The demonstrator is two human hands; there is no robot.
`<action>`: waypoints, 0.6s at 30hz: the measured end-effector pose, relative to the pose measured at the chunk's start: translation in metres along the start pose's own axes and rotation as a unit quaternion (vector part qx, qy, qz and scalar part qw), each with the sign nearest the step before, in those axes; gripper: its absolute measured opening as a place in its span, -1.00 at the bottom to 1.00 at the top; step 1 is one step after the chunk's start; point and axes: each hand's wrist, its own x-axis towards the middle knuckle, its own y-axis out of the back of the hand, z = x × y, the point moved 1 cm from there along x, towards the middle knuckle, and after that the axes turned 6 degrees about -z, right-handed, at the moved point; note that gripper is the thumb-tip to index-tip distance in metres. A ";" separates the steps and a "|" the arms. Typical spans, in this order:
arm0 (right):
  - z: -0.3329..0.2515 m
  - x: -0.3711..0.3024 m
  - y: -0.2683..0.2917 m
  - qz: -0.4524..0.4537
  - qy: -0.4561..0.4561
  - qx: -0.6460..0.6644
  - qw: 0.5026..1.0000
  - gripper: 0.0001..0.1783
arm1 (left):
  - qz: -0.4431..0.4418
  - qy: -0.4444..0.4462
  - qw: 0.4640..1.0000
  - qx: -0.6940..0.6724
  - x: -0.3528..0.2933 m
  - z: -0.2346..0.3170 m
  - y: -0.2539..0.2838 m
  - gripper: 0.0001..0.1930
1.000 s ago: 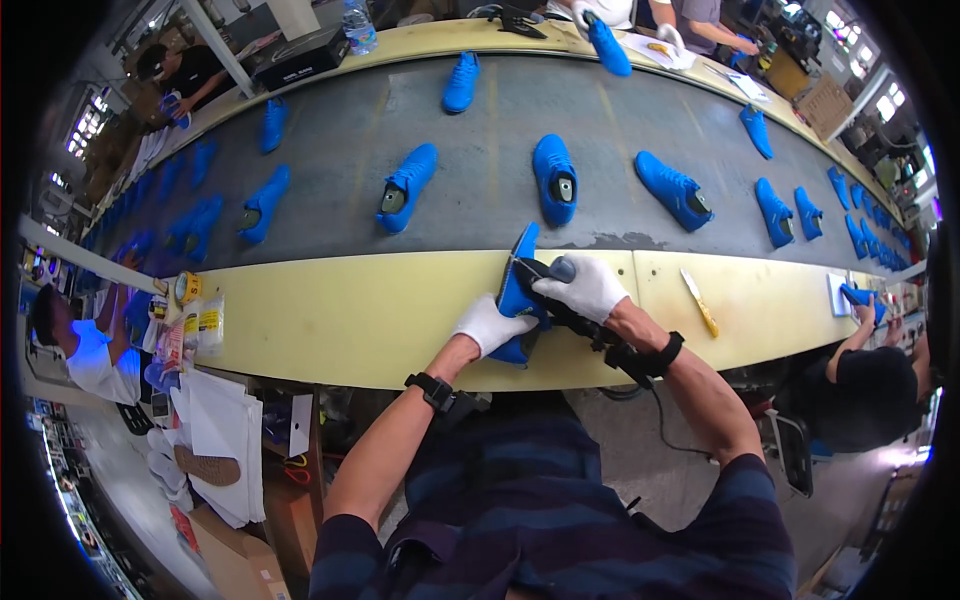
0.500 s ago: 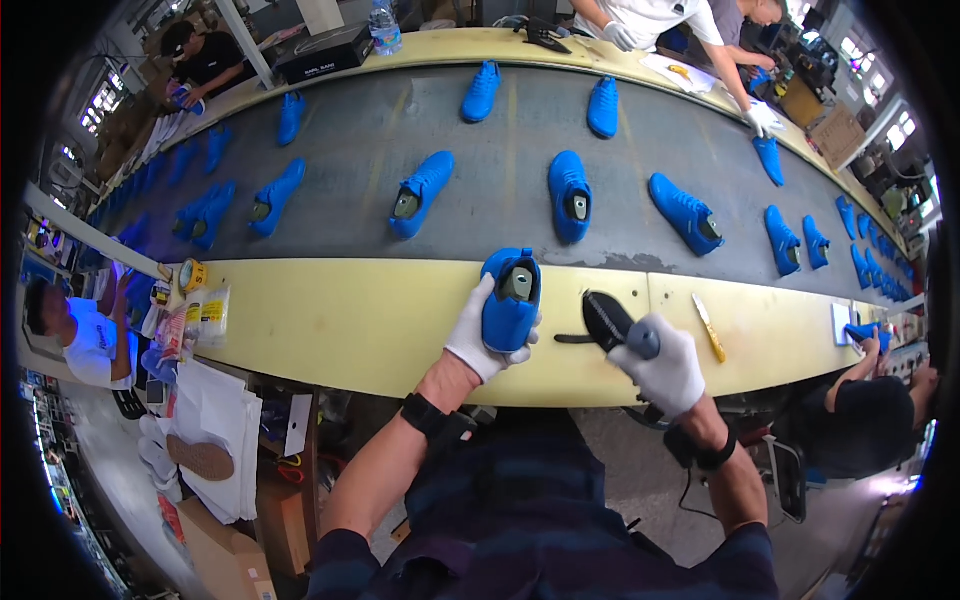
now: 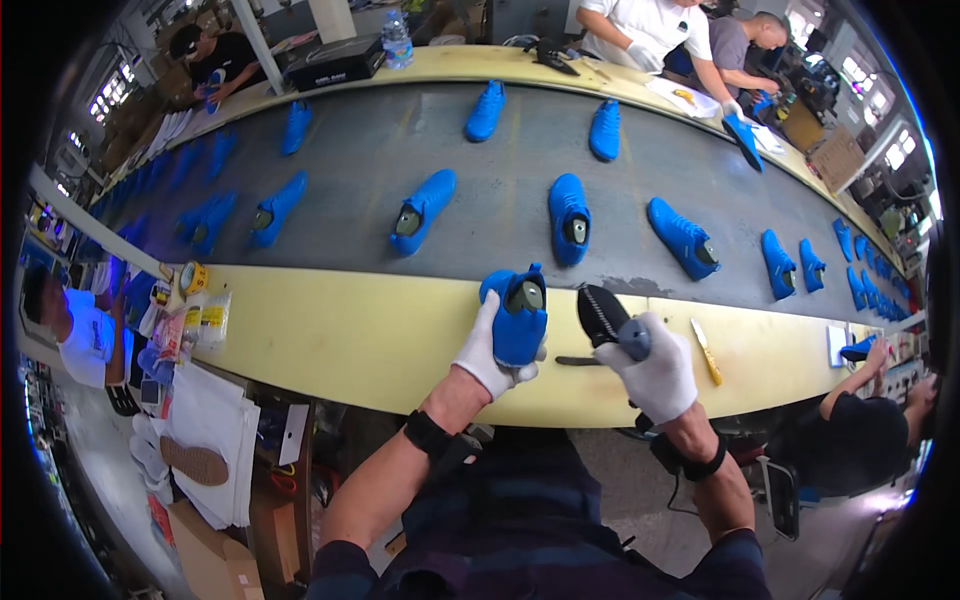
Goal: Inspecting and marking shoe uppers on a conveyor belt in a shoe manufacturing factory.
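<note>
My gloved left hand [image 3: 487, 352] is closed round a blue shoe [image 3: 519, 335], held heel toward me above the near edge of the yellow bench. A dark grey-green piece [image 3: 527, 296] shows in its opening. To the right, my gloved right hand [image 3: 660, 372] grips a hand tool [image 3: 634, 338] with a rounded grey handle end. Its black oval head [image 3: 602, 312], marked with a pale toothed line, points up and left, apart from the shoe. A dark flat strip [image 3: 575, 361] lies on the bench between my hands.
A yellow-handled knife [image 3: 707, 352] lies right of my right hand. Beyond the yellow bench [image 3: 330, 320], a grey conveyor [image 3: 350, 150] carries several blue shoes. Tape [image 3: 193, 277] sits at the left. Across the belt, a co-worker's gloved hand holds a blue shoe [image 3: 743, 140].
The shoe in my left hand has tilted slightly. My right hand has brought the tool a little closer to it. Across the belt, a co-worker has lifted a blue shoe off the conveyor.
</note>
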 end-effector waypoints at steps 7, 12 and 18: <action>-0.010 -0.009 -0.005 -0.068 0.029 0.047 0.996 -0.56 | -0.104 0.019 0.989 -0.104 -0.021 0.014 0.007 -0.28; -0.026 0.010 -0.025 -0.128 0.120 0.064 0.982 -0.53 | 0.082 0.001 0.995 -0.052 -0.035 0.011 -0.003 -0.34; -0.033 0.035 -0.023 -0.127 0.084 0.032 0.988 -0.53 | 0.022 0.050 0.996 -0.073 -0.036 0.015 0.000 -0.33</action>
